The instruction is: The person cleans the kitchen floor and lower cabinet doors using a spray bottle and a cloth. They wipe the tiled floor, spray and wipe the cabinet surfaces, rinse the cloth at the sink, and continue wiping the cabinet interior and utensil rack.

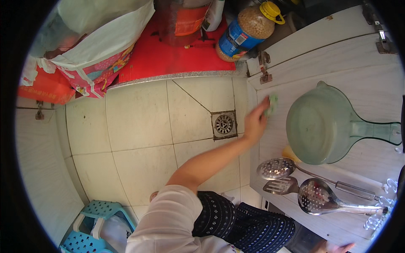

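Note:
My left hand (255,121) reaches across to the right, with a green sponge or cloth (271,105) in its fingers. The hand is slightly blurred. The green piece is against the white wood-grain face of an open cabinet door (275,83). At the bottom right rim, only part of my right hand (332,247) shows, by the lower edge of the door; its grip is mostly cut off. A translucent green plastic ladle-like scoop (316,126) hangs on the door to the right of my left hand. Below it hang a skimmer (277,168), a slotted turner (281,186) and a perforated ladle (316,196).
Cream floor tiles (139,123) with a metal drain (224,124) lie below. The open cabinet has a red liner (177,63), a bottle of yellow grains (245,33) and a bulging bag (98,60). A turquoise plastic stool (104,207) stands lower left. Transparent hooks (387,202) hold the utensils.

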